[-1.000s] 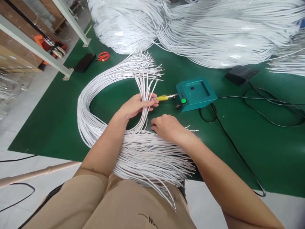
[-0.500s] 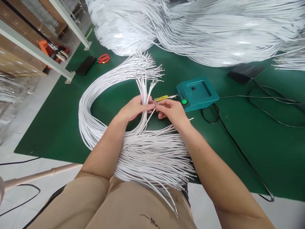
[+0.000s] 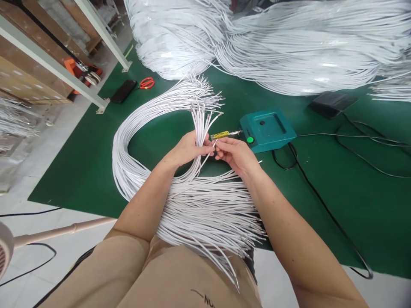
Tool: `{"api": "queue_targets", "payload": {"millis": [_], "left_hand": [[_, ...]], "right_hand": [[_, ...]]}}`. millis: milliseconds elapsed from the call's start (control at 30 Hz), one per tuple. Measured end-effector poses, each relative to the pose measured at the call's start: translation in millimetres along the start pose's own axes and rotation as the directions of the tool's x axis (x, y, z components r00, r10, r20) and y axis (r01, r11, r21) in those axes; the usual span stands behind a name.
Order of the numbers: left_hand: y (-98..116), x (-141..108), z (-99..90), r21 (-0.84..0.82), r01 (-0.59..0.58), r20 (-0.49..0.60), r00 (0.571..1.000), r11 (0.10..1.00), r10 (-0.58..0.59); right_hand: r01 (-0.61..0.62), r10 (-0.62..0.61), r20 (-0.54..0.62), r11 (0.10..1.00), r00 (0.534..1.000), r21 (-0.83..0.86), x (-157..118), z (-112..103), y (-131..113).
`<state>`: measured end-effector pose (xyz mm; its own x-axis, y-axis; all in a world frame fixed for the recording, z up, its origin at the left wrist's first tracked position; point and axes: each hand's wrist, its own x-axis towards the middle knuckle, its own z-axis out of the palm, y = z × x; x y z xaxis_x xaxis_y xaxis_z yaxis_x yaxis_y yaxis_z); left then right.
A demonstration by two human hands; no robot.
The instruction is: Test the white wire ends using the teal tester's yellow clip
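Note:
My left hand (image 3: 192,147) is closed around a small bunch of white cables (image 3: 199,122), whose ends point up and away from me. The thumb and fingers of my right hand (image 3: 233,153) pinch the end of one white cable beside that bunch. Just beyond my fingertips a yellow-handled tool (image 3: 221,135) reaches to a teal box (image 3: 268,128) with a green button. A large bundle of white cables (image 3: 122,141) curves round on the left, and many loose cable ends (image 3: 215,205) spread out under my forearms.
The green table (image 3: 327,205) carries a phone (image 3: 123,91), red-handled scissors (image 3: 147,83) and a black box (image 3: 332,104) with black cords. Big piles of white cables (image 3: 298,51) lie along the back. White metal posts (image 3: 51,64) stand on the left.
The view has shifted slightly, so everything sits a little further right and lower. My right fingers have moved slightly at the cable end; my left hand still grips the bunch.

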<state>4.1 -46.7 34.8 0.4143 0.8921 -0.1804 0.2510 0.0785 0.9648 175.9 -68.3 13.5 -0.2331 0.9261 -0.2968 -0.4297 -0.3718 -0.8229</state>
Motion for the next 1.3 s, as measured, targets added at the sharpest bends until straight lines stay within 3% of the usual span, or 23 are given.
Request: {"api": "queue_targets", "payload": {"millis": [167,433,600,767,900,1033,1100,1167,1233,1300], "left_hand": [[1.5,-1.3,1.2,-0.056,0.002,0.039,0.999,0.998,0.0],[4.1,-3.1,7.5,-0.146,-0.046,0.13,0.989,0.988,0.065],[1.2,-2.7,2.7,-0.097,-0.037,0.099,0.994,0.995,0.046],[0.6,-1.3,-0.6,-0.122,-0.037,0.082,0.996,0.992,0.047],[1.3,-1.1,-0.3,-0.176,-0.023,0.083,0.996,0.984,0.038],[-1.2,0.6,-0.8,-0.166,-0.038,0.067,0.997,0.985,0.049],[-3.1,2.1,-1.3,-0.181,-0.027,0.076,0.996,0.983,0.041],[-4.4,3.5,-1.4,-0.237,0.005,0.081,0.997,0.972,0.015],[-5.0,4.8,-1.0,-0.314,0.037,0.079,0.997,0.949,-0.012],[-5.0,6.3,-0.5,-0.368,0.059,0.075,0.997,0.928,-0.034]], "right_hand": [[-0.042,0.039,0.095,0.999,0.995,0.031,0.2,0.4,-3.4],[-0.034,0.032,0.124,0.999,0.992,0.015,-1.6,1.8,-6.4],[-0.104,0.089,0.193,0.992,0.977,0.071,-2.7,-2.0,-6.7],[-0.129,0.114,0.163,0.988,0.98,0.087,-2.2,-3.8,-5.6],[0.036,-0.036,0.025,0.999,0.999,-0.012,-4.3,0.7,-4.3],[0.196,-0.223,-0.062,0.936,0.973,-0.291,-5.5,6.1,-1.8],[0.256,-0.32,-0.067,0.852,0.945,-0.457,-4.7,7.1,1.5],[0.35,-0.493,-0.019,0.644,0.87,-0.681,-4.1,7.3,5.6],[0.405,-0.636,0.154,0.269,0.756,-0.874,-4.4,6.9,8.2],[0.379,-0.625,0.357,-0.105,0.694,-0.92,-5.1,5.8,7.2]]}}
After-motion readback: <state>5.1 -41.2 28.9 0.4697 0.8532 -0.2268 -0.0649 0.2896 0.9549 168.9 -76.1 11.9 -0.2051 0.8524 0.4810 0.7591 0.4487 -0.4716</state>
